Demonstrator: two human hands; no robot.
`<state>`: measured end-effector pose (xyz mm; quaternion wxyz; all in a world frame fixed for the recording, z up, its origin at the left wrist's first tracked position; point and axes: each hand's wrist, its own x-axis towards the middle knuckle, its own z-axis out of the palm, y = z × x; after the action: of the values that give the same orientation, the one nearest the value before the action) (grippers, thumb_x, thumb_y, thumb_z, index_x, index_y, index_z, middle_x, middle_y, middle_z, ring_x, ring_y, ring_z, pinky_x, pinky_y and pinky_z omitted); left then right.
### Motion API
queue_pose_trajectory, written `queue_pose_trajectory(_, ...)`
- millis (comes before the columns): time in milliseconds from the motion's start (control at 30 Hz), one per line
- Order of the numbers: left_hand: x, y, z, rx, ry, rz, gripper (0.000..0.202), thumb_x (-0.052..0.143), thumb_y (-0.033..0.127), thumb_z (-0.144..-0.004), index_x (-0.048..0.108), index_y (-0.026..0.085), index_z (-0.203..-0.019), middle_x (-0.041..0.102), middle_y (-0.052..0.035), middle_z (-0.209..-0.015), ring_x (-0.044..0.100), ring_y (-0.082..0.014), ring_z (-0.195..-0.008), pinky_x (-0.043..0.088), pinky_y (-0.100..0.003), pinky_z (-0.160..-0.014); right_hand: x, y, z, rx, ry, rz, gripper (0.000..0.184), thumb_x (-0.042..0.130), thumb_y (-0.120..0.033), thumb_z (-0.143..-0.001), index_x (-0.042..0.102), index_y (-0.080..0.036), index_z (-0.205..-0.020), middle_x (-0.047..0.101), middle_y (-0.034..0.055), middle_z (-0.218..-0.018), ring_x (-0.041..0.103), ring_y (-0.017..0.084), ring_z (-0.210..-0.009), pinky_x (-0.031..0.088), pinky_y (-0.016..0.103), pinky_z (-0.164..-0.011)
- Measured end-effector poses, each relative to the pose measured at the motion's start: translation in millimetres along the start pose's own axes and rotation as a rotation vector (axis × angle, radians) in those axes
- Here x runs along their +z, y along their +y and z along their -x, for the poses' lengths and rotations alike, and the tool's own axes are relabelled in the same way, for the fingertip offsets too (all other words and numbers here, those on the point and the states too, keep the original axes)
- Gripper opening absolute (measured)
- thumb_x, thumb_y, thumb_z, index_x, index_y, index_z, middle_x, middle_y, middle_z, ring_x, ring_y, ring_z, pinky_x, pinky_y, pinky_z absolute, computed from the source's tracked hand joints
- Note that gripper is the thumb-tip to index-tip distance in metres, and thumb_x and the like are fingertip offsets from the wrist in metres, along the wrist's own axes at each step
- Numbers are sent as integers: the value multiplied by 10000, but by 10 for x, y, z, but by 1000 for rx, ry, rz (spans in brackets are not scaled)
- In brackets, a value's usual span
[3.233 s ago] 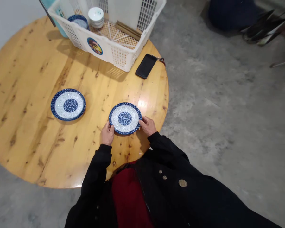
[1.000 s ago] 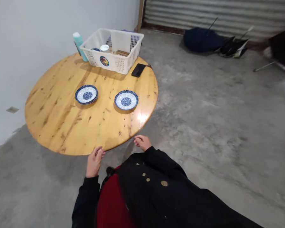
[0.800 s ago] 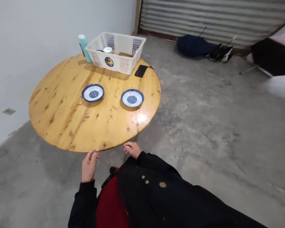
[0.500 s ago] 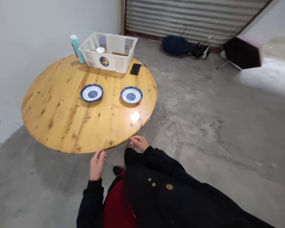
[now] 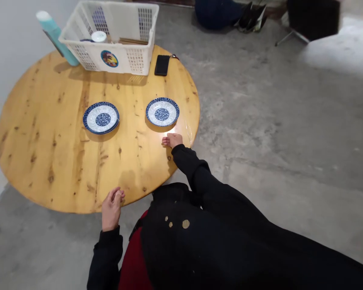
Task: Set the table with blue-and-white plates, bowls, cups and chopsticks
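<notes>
Over the near edge of the round wooden table, my left hand is open and holds nothing, its fingers loosely bent. My right hand reaches over the table's right part, open and empty, fingers pointing left. Just beyond it lies a blue-and-white patterned plate, apart from the fingers. Farther left sits a similar blue-and-white plate, with a second rim showing beneath it, so it looks like a small stack. Neither hand touches a plate.
A white plastic basket at the table's far side holds a white round item and chopsticks. Beside it stand a teal bottle and a black phone. Umbrellas lie on the concrete floor.
My right hand has moved forward from below the table edge to near the right plate. My left hand has come slightly over the edge. The view has moved closer to the table.
</notes>
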<state>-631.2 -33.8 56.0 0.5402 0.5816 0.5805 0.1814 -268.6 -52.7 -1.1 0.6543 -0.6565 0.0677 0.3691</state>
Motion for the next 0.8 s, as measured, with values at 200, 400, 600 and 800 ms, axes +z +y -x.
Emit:
queue_pose_trajectory(200, 24, 277, -436, 6, -28, -47, 595, 653, 628, -765, 670, 133, -1094, 740, -127, -985, 724, -228, -897, 592, -378, -840, 227, -92, -253, -3, 68, -73, 227, 591, -232, -934, 517, -166, -731, 625, 4, -551, 592, 93, -444, 521, 186, -444)
queue_pose_trajectory(400, 158, 391, -611, -42, -100, -12, 622, 688, 629, -729, 661, 114, -1078, 735, -127, -961, 721, -215, -858, 600, -374, -831, 357, -174, -400, -30, 131, -89, 195, 578, -195, -935, 509, -172, -755, 634, 1, -540, 594, 98, -425, 530, 192, -434)
queue_pose_trajectory(600, 185, 483, -800, -52, -158, -39, 596, 683, 607, -739, 663, 113, -1072, 729, -119, -964, 723, -204, -847, 606, -360, -807, 470, -180, -497, -40, 205, -105, 165, 504, -62, -876, 533, -155, -743, 638, 17, -525, 640, 135, -456, 560, 225, -454)
queue_pose_trajectory(800, 60, 508, -1004, -37, -212, -67, 589, 678, 603, -744, 660, 115, -1073, 729, -120, -961, 723, -205, -855, 602, -371, -825, 508, -187, -521, -18, 212, -121, 141, 510, -39, -796, 591, -137, -735, 628, 30, -499, 650, 169, -459, 588, 272, -461)
